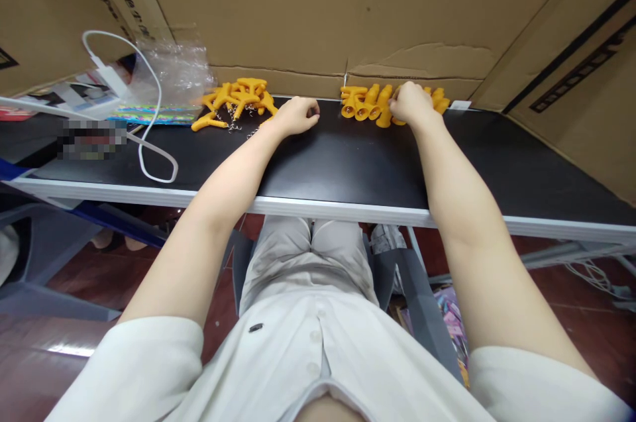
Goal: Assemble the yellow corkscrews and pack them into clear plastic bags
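Observation:
My left hand [297, 116] is held just above the black tabletop with its fingers curled in; whatever is inside them, if anything, is hidden. Left of it lies a loose pile of orange-yellow plastic pieces [244, 99], branched in shape, with small metal chains [233, 120] among them. My right hand [412, 103] reaches into a row of yellow horn-shaped pieces [366, 108] with flared round ends. Its fingers are closed at one of these pieces, and the hand covers part of the row. More yellow pieces [440, 99] show on its right side.
Cardboard walls [308, 11] enclose the back and sides of the black table [338, 163]. At the left are a clear plastic bag [171, 71], a white cable [159, 97] and colourful flat packets [154, 116]. A metal edge [338, 209] runs along the front.

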Demonstrator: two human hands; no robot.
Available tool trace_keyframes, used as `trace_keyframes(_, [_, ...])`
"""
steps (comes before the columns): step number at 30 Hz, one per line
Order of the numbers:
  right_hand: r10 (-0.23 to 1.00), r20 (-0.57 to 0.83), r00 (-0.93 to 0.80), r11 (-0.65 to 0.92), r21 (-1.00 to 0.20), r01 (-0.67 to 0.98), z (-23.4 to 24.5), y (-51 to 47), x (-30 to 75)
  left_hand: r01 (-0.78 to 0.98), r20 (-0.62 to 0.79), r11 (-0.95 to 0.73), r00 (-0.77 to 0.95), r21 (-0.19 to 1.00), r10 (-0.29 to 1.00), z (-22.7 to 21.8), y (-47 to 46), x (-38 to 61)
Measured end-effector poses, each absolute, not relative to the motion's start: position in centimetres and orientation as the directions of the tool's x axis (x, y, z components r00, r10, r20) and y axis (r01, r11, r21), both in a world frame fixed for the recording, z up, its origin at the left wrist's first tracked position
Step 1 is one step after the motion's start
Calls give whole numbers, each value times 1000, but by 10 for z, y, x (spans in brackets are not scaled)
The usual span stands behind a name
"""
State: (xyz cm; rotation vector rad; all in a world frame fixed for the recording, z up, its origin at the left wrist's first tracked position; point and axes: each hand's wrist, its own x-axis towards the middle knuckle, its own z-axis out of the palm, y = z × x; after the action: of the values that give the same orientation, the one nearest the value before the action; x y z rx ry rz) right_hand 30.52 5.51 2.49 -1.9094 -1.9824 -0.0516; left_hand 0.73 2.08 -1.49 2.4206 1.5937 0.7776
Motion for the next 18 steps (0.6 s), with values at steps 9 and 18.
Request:
trace_keyframes(9, [943,332,-30,122,-260,958,15,65,319,915,248,-292,225,278,942,7,12,-3])
trace_keyframes(18, [943,331,-7,92,-241,966,16,56,314,944,162,68,-126,324,979,22,11,-49])
